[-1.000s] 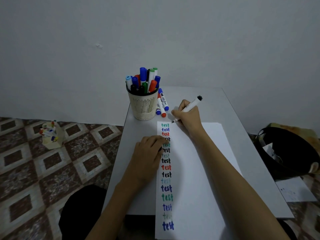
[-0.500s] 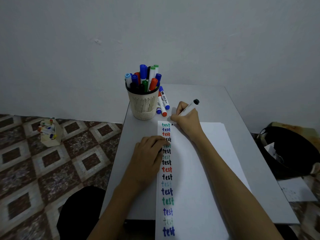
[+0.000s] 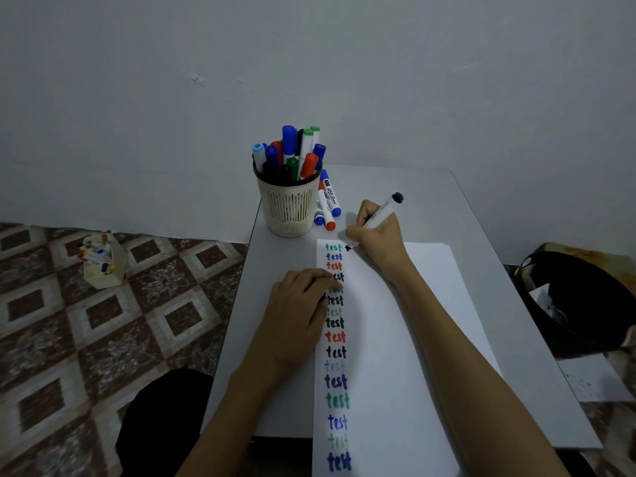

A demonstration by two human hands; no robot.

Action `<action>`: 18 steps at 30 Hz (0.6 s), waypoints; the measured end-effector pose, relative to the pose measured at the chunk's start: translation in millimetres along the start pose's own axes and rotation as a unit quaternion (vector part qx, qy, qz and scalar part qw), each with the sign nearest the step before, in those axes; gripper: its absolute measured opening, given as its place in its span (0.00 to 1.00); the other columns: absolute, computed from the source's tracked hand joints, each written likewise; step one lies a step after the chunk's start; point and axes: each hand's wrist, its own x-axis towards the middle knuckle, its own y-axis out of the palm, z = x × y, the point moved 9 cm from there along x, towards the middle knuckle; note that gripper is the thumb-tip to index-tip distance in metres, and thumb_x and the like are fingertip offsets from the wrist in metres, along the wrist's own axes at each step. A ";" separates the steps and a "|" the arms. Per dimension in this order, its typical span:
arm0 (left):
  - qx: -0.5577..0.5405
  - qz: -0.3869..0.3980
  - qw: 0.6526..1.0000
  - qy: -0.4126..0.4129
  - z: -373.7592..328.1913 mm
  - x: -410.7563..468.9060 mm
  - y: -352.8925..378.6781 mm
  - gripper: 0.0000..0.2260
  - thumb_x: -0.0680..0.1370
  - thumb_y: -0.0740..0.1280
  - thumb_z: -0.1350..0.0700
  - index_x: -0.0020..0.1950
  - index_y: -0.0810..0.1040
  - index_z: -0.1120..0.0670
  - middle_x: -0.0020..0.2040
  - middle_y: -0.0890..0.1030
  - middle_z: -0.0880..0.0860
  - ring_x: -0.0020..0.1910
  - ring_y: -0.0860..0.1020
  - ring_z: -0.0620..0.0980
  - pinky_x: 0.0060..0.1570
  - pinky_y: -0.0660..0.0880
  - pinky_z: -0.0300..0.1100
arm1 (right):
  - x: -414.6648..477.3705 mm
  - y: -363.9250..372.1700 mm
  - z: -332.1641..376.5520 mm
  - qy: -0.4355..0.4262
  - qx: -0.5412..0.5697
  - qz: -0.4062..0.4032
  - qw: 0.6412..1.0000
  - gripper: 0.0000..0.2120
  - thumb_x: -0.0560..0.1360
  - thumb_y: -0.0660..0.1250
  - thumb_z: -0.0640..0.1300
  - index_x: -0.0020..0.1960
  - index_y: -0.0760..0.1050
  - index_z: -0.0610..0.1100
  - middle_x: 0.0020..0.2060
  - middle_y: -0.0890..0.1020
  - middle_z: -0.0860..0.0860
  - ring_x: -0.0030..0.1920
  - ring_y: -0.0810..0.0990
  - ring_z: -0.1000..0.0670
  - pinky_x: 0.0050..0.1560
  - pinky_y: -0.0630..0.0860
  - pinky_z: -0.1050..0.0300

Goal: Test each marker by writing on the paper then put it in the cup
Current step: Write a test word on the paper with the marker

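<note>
While curled on the paper [image 3: 395, 321], left hand [image 3: 296, 311], hold unclear; right hand [image 3: 378, 235] tight round black marker [image 3: 385, 208].

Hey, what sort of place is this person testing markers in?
Probably a room in a home: a small grey table against a bare wall, a patterned tile floor, and a cup full of markers.
</note>
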 end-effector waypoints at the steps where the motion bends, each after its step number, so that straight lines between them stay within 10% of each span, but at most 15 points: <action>1: -0.001 -0.001 1.000 -0.001 0.5 0.0 -0.2 0.16 0.76 0.55 0.52 0.58 0.77 0.52 0.59 0.76 0.49 0.57 0.71 0.48 0.54 0.70 0.46 | 0.1 -2.0 0.0 -0.002 0.009 -0.009 1.000 0.16 0.68 0.68 0.28 0.34 0.64 0.41 0.29 0.69 0.46 0.29 0.72 0.53 0.29 0.72 0.63; 14: -0.007 -0.002 1.000 -0.005 1.5 -0.1 -0.2 0.17 0.76 0.55 0.52 0.59 0.77 0.54 0.59 0.77 0.50 0.57 0.72 0.49 0.54 0.70 0.46 | 3.3 -0.6 -5.3 0.003 -0.030 -0.007 1.000 0.17 0.69 0.70 0.30 0.34 0.63 0.42 0.33 0.72 0.39 0.36 0.77 0.37 0.33 0.78 0.55; 18: -0.007 -0.002 1.000 -0.006 1.4 1.1 0.0 0.17 0.76 0.54 0.52 0.59 0.77 0.54 0.59 0.77 0.51 0.57 0.72 0.50 0.55 0.70 0.46 | 2.3 -7.7 -4.1 -0.004 -0.015 -0.046 0.999 0.14 0.67 0.68 0.27 0.35 0.64 0.40 0.29 0.67 0.45 0.31 0.68 0.46 0.30 0.69 0.58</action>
